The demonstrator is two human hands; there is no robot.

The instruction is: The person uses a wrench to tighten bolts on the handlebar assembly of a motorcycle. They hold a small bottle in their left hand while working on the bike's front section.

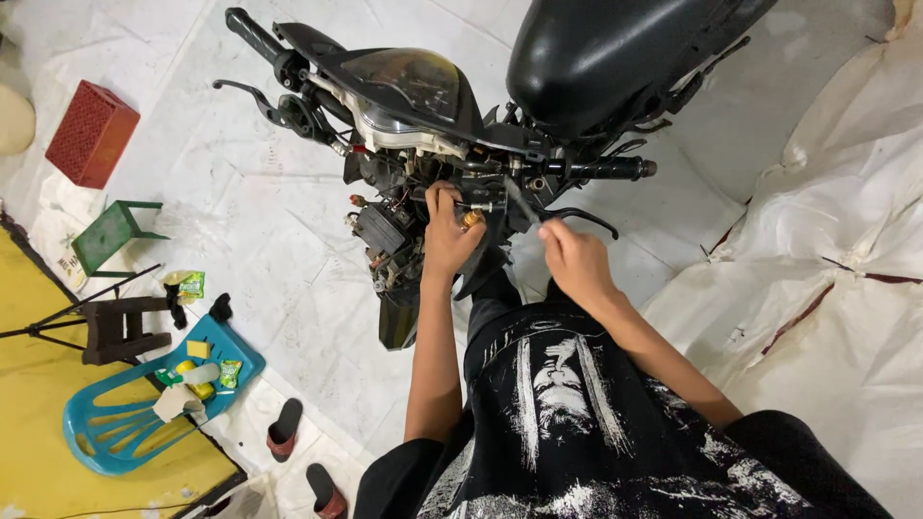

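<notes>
— Motorcycle (pixel 452 106), black, stripped of its front panels, stands on the pale tiled floor (pixel 269 240) right in front of the person, one machine only. What are the hands doing?

— Left hand (pixel 448 238) is pressed into the exposed wiring and brackets under the handlebar, fingers curled around a small brass-coloured fitting (pixel 471 219). Right hand (pixel 569 258) is closed on a thin grey metal tool (pixel 522 202), whose tip points up into the same spot. Whether the tool touches the fitting, I cannot tell.

— How many grips and levers show?

— Two black rubber grips, one at top left (pixel 252 31) and one at the right (pixel 615 169). Two levers, a black one at left (pixel 245 96) and a thin curved one at right (pixel 586 217). One clear headlight cover (pixel 409 82) sits between them, and one glossy black tank (pixel 596 58) lies behind.

— And around the bike?

— To the left, one red plastic crate (pixel 91 133), one small green stool (pixel 111 235) tipped on its side, one dark brown stool (pixel 125 327), and one blue plastic chair (pixel 144 404) lying on its back with small yellow and green packets resting on it. Two dark sandals with red insides (pixel 286 428) lie near the person's left elbow, close together but apart. One yellow mat (pixel 38 384) covers the floor at lower left. White sheeting (pixel 827 288) is bunched up on the right, well apart from the hands.
</notes>
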